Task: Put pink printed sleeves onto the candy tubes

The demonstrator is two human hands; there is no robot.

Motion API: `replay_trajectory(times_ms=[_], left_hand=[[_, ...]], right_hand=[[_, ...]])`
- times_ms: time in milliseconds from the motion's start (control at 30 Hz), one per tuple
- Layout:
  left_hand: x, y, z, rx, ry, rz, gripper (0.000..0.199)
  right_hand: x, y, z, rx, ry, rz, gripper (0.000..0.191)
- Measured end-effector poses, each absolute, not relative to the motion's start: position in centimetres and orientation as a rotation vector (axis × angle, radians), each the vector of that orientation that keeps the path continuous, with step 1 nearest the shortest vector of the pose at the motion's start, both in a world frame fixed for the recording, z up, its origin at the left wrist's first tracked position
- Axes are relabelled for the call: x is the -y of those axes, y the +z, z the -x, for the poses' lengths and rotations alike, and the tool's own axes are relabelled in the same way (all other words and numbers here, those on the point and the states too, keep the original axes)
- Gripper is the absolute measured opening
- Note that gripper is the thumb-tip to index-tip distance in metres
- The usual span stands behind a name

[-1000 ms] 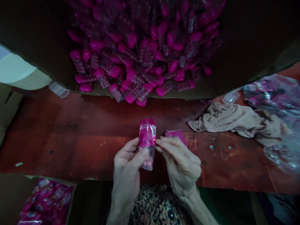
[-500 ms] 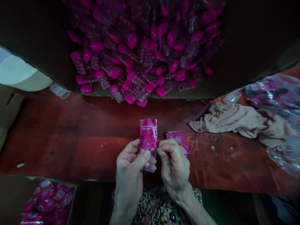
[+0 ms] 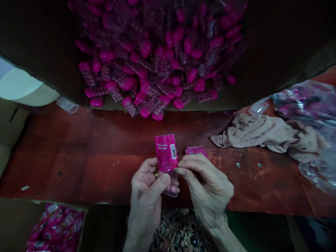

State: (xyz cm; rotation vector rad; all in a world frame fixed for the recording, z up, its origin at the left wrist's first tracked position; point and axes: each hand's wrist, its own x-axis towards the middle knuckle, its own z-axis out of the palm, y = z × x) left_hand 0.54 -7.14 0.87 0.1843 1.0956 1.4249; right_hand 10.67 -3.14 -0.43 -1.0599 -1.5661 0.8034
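Observation:
My left hand (image 3: pixel 147 189) is closed round a small clear plastic container (image 3: pixel 172 187) with pink balls in its lower end. A printed pink sleeve (image 3: pixel 165 152) with a barcode covers the container's upper part. The thumb and fingers of my right hand (image 3: pixel 210 189) are pinched at the sleeve's lower right edge. Behind that hand, partly hidden by it, lies a small stack of flat pink sleeves (image 3: pixel 195 150) on the red table.
A large cardboard box (image 3: pixel 233 101) with many pink-capped containers (image 3: pixel 149 103) stands ahead. To the right lie a crumpled cloth (image 3: pixel 257 131) and clear plastic bags (image 3: pixel 312 105). Pink packets (image 3: pixel 57 227) fill a box at lower left. An empty clear container (image 3: pixel 67 105) lies left.
My right hand has turned and its fingers have come onto the sleeve's edge, covering more of the stack. The sleeve and container have tilted slightly, and the camera view has shifted a little.

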Motion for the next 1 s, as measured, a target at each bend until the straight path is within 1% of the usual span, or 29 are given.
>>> replay_trajectory(times_ms=[67, 233, 333, 533, 700, 767, 833, 867, 933, 1000], left_hand=[[7.2, 0.9, -0.6, -1.098, 1.416, -0.191, 0.017], [6.9, 0.7, -0.5, -1.120, 1.439, -0.199, 0.018], [7.0, 0.6, -0.4, -1.129, 1.428, -0.201, 0.017], [7.4, 0.1, -0.4, -1.171, 1.421, -0.165, 0.017], [6.8, 0.1, 0.2, -1.213, 1.498, -0.115, 0.020], [6.4, 0.2, 0.4, -1.185, 1.519, -0.096, 0.020], [6.1, 0.2, 0.3, -1.148, 1.502, -0.058, 0.017], [6.0, 0.1, 0.2, -1.129, 1.484, -0.032, 0.015], [6.1, -0.1, -0.1, -1.096, 1.450, 0.017, 0.012], [6.2, -0.3, -0.4, -1.085, 1.431, 0.051, 0.014]], right_hand=[[2.8, -0.4, -10.8, 1.620, 0.822, 1.021, 0.015], [2.3, -1.2, -10.0, 1.683, 0.696, 0.974, 0.019], [2.3, -1.7, -9.5, 1.713, 0.690, 0.966, 0.019], [3.0, -2.7, -9.3, 1.710, 0.721, 0.982, 0.020], [4.9, -3.4, -8.9, 1.651, 0.875, 0.942, 0.018], [5.5, -3.2, -8.8, 1.604, 0.920, 0.976, 0.016], [5.8, -2.8, -8.8, 1.537, 0.970, 1.062, 0.009], [5.8, -2.6, -8.8, 1.518, 0.993, 1.119, 0.009], [5.4, -2.2, -8.8, 1.544, 1.016, 1.224, 0.020], [4.9, -2.0, -9.0, 1.646, 0.983, 1.261, 0.020]])
